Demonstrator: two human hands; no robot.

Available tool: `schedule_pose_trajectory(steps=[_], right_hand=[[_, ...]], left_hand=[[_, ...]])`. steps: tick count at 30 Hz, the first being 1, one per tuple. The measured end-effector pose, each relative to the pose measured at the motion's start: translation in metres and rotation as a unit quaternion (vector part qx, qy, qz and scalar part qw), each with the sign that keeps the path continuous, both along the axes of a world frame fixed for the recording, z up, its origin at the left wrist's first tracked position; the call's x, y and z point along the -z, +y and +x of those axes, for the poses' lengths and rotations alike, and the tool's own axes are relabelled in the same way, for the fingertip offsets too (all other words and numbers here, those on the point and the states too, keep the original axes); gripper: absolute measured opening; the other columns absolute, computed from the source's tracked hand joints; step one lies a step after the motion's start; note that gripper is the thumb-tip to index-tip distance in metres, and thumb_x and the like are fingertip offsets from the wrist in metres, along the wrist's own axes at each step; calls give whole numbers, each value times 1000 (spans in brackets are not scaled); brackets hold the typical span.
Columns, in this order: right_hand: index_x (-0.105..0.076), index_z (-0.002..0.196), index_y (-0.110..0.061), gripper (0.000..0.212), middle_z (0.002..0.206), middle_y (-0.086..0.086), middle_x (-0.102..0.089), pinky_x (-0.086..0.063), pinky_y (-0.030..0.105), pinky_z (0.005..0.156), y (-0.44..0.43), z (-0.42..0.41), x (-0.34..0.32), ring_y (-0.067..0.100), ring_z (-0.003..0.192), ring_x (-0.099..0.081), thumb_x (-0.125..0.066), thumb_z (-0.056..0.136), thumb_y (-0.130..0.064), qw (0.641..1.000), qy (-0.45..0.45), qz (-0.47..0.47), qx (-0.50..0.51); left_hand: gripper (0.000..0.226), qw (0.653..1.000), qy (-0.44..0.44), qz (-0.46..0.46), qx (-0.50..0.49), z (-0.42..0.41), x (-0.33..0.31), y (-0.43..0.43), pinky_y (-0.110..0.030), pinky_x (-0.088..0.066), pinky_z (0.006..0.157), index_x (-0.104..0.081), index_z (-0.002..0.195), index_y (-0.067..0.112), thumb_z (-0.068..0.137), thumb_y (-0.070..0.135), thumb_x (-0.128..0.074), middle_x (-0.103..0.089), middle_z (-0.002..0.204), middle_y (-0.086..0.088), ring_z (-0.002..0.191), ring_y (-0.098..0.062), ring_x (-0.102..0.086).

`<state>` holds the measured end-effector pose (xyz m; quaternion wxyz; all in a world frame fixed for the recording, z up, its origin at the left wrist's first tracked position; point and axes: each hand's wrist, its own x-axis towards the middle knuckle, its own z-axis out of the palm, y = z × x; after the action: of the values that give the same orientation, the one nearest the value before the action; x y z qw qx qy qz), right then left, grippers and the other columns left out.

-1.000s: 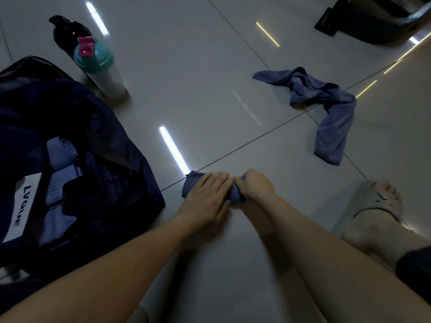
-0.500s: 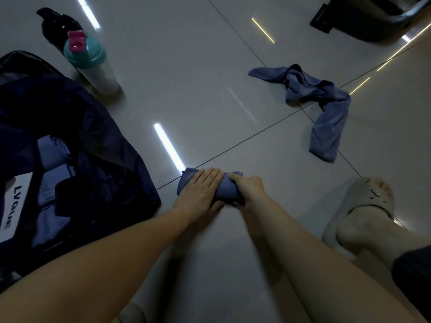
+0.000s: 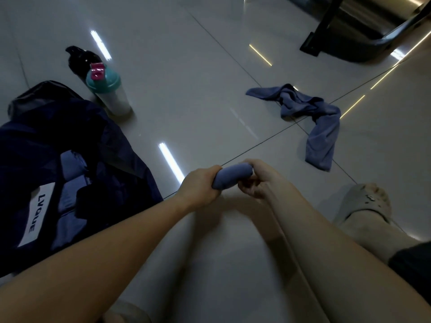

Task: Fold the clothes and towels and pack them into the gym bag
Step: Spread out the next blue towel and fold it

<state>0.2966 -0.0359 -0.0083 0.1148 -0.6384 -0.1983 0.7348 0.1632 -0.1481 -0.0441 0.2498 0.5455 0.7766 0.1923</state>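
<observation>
Rolled towel [image 3: 233, 177] gripped between left fingers [image 3: 215, 170], right fingers [image 3: 256, 164].

We recorded a dim, bluish-grey scene. Bright white and yellow streaks of glare lay on the glossy floor [image 3: 193, 94], mirroring lamps overhead. The gym bag [image 3: 35, 148] sank into near-black shadow, its detail perhaps lost to underexposure. Wide-angle stretching enlarged the lower foreground, and fine texture looked soft throughout.
</observation>
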Motion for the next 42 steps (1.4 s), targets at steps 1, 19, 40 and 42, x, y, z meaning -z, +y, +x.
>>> schedule_pose_trajectory(steps=[1,19,40,42], right_hand=[[-54,85,-1,21,80,14,-58,-54,24,42,1,1,-6,22,68,-59,-66,92,-17,1000,-3,11,1],[-60,127,3,57,123,28,-66,-48,50,106,-42,-33,-68,39,118,-63,-74,78,-23,930,252,202,-175],[-67,106,7,31,98,24,-73,-59,38,66,-106,-139,-152,35,89,-73,-80,83,-11,885,135,397,-204],[-68,105,5,32,93,20,-73,-60,37,64,-110,-157,-150,30,80,-72,-81,83,-15,890,155,365,-226]], left_hand=[[33,999,-36,-23,1,-3,-12,4,-34,-55,76,-66,113,25,81,27,-73,-74,100,-1,91,-25,-68],[56,845,-504,-73,-163,-33,-113,-40,-52,-54,99,-70,113,-1,63,19,-86,-74,109,-22,103,-36,-72],[58,850,-481,51,-209,-102,-160,-126,-45,-58,95,-70,115,3,69,30,-93,-77,106,-14,103,-32,-72],[39,839,-482,76,-239,-113,-162,-135,-38,-60,87,-72,109,1,78,21,-87,-77,103,-15,100,-31,-73]])
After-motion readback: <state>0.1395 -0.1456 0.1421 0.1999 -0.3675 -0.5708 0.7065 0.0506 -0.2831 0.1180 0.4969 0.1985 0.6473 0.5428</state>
